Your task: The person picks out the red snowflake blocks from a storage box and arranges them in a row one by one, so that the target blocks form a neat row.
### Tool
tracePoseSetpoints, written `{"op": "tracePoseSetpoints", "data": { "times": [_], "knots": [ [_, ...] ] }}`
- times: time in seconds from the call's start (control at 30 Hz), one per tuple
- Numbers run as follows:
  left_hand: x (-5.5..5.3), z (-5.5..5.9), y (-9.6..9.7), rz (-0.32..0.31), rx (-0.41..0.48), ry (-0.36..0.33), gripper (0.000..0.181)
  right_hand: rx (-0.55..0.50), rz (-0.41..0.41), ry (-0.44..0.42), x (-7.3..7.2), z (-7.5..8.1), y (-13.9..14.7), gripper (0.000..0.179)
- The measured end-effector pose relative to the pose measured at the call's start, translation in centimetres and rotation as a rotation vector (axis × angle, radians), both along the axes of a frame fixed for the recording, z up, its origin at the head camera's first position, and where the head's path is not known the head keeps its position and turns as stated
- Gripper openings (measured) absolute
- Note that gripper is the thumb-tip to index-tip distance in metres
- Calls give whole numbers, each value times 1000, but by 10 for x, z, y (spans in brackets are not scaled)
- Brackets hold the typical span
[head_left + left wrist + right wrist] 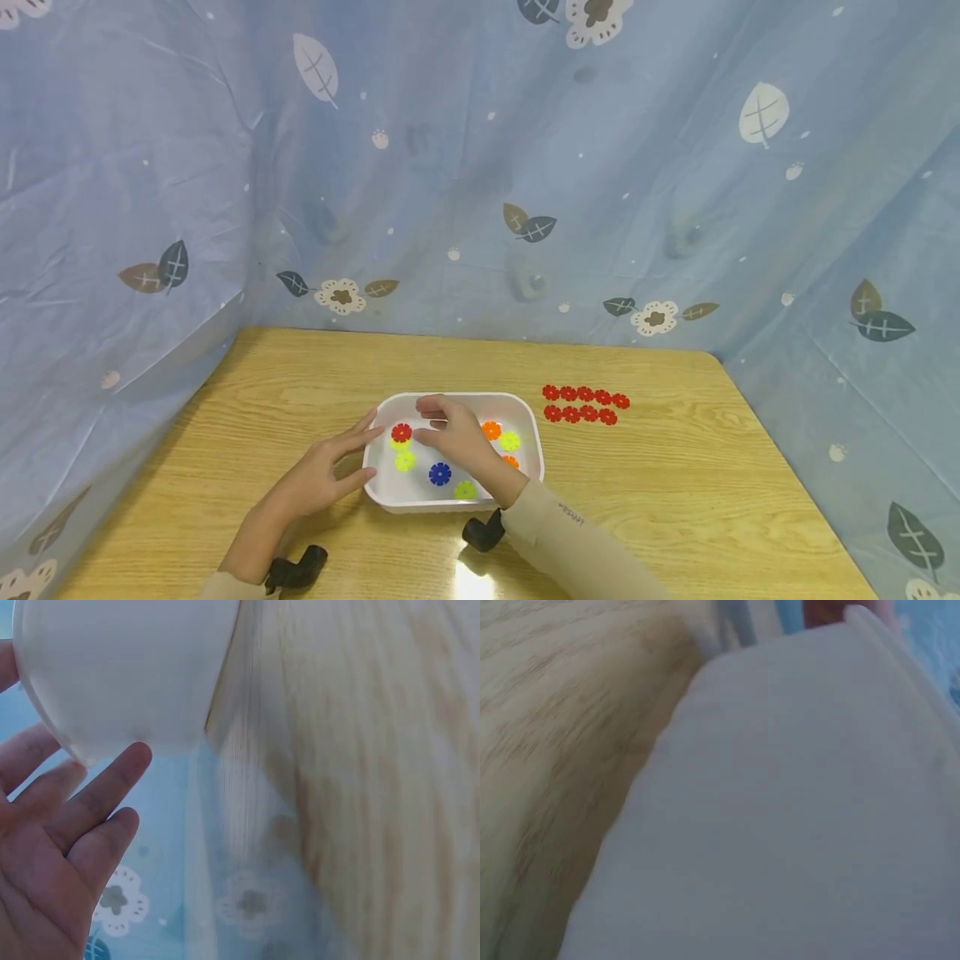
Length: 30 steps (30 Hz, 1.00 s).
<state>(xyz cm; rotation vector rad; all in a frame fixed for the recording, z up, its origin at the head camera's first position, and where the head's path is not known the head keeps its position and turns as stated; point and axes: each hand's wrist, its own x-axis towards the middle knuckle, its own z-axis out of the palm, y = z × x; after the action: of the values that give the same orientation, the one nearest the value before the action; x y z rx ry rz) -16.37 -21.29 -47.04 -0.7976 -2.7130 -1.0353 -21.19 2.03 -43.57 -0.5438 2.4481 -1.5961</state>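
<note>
A white plastic basin (457,507) on the table holds several notched, flower-shaped discs. Against its left rim rests my left hand (322,475), fingers spread; in the left wrist view, the fingertips of the left hand (56,832) lie at the outer wall of the basin (135,675). Inside the basin, my right hand (461,437) hovers with thumb and fingers apart, just right of a red disc (401,432) that overlaps a yellow one. I see nothing between its fingers. The right wrist view shows mostly the basin's outer wall (780,795); the right hand is hidden there.
Also in the basin are a blue disc (440,474), yellow-green discs (405,461) and orange discs (491,430). Right of it, several red discs (587,394) lie in two rows on the wooden table (675,483). A patterned blue curtain (465,167) surrounds the table's back and sides.
</note>
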Motion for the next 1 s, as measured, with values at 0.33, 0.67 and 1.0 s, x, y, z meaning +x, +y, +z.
{"op": "tracePoseSetpoints", "data": {
  "times": [0.33,0.67,1.0],
  "knots": [
    [0,-2,0,6,-5,-3,53,75,-85,-118,-8,-9,-31,45],
    [0,0,-1,8,12,-40,54,241,-166,-18,-10,-36,-46,40],
    [1,1,-1,17,10,-42,54,352,-169,160,-14,-46,-50,32]
  ]
}}
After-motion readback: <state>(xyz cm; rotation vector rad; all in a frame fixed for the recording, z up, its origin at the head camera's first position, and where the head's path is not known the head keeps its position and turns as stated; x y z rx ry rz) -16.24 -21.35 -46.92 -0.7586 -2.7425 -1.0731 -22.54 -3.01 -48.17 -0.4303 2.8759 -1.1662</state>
